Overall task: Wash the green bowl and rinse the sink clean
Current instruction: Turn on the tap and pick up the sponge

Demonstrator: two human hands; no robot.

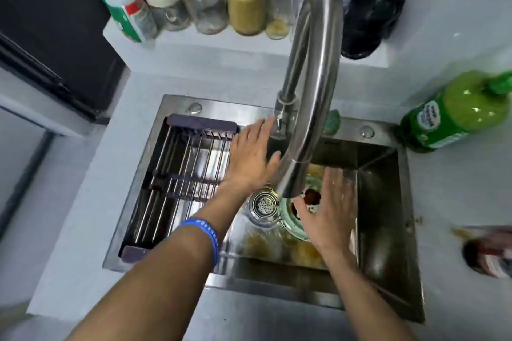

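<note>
Steel sink [388, 202] holds the green bowl [291, 223] under the faucet spout [291, 185]. Right hand [329, 210], fingers spread and empty, hovers just over it, bowl at its nine o'clock; left hand [250, 158], also spread, reaches toward the faucet lever.

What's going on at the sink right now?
A person stands over the stainless steel sink. The open left hand reaches toward the base of the curved steel faucet, beside the metal drying rack. The open right hand hovers over the pale green bowl, which lies dirty on the sink floor next to the round metal drain strainer. Brownish residue spreads across the sink floor. Neither hand holds anything; washing looks barely begun.
</note>
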